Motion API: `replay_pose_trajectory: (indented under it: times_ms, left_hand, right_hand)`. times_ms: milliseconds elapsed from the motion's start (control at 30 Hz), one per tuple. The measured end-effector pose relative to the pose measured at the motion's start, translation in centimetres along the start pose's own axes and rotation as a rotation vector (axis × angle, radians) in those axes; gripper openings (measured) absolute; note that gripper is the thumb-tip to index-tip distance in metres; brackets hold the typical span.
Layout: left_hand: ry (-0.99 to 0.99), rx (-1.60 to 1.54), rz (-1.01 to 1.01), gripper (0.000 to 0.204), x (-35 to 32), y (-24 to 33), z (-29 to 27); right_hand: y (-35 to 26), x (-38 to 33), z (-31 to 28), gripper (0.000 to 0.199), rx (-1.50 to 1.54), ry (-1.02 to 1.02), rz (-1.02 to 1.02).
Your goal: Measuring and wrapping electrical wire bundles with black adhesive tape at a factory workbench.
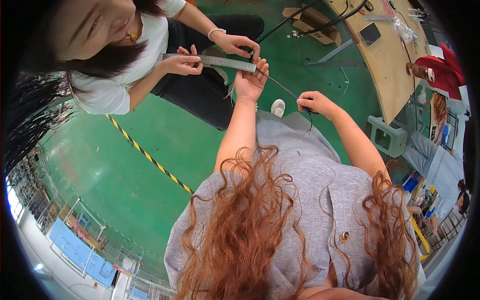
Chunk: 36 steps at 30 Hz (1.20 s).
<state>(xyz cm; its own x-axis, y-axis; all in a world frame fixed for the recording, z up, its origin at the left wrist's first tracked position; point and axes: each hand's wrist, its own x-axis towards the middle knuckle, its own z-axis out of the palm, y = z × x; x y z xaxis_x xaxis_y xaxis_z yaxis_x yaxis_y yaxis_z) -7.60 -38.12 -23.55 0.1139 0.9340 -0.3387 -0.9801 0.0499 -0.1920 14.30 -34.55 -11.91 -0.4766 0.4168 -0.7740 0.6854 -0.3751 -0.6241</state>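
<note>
A thin dark bundle of wires (284, 87) stretches between my two hands. My left hand (250, 84) is palm up with its fingers curled around one part of the bundle, and loose thin wire ends hang beside the wrist. To the right, my right hand (318, 104) pinches the bundle's other end, from which short dark strands dangle. A co-worker's hand (186, 64) holds a steel ruler (227, 63), whose end reaches my left fingers. The co-worker's other hand (237, 45) is just above it, near the wires; what its fingertips hold is too small to tell.
A wooden-topped table (387, 65) at the right bears a phone-like black device (370, 34) and a brown jar (420, 72). Below are a grey plastic stool (387, 135) and an open carton (315, 27). Striped tape (150, 156) crosses the green floor; wire bundles hang at far left.
</note>
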Motion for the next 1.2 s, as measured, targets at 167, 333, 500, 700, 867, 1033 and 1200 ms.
replay_pose_trajectory:
  times_ms: [167,333,500,700,867,1033,1200]
  left_hand:
    - [0.005,0.026,0.018,0.053,-0.5,-0.1,0.0]
    - [0.023,0.042,0.022,0.055,-0.3,-0.1,0.5]
    - [-0.056,0.099,0.021,0.054,0.6,0.6,1.1]
    - [-0.002,0.304,0.19,0.028,0.2,-0.2,2.8]
    - [0.182,0.228,0.254,0.026,1.4,-1.5,-0.3]
    - [0.08,0.245,0.242,0.018,5.9,1.3,2.9]
    - [0.149,0.338,0.119,0.029,10.8,2.6,7.6]
  right_hand:
    - [-0.3,-0.2,0.0,0.021,-0.018,-0.038,0.007]
    - [0.2,0.1,0.0,0.019,-0.005,-0.052,-0.015]
    - [0.4,0.5,-0.7,0.015,0.042,-0.127,0.039]
    - [2.5,-0.7,-0.5,0.017,-0.082,-0.18,-0.095]
    - [3.9,-4.2,-0.5,0.021,-0.242,-0.153,-0.005]
    - [-0.3,-6.0,-3.6,0.029,-0.078,-0.247,-0.446]
    - [-2.4,-7.2,-6.5,0.028,0.197,-0.32,-0.378]
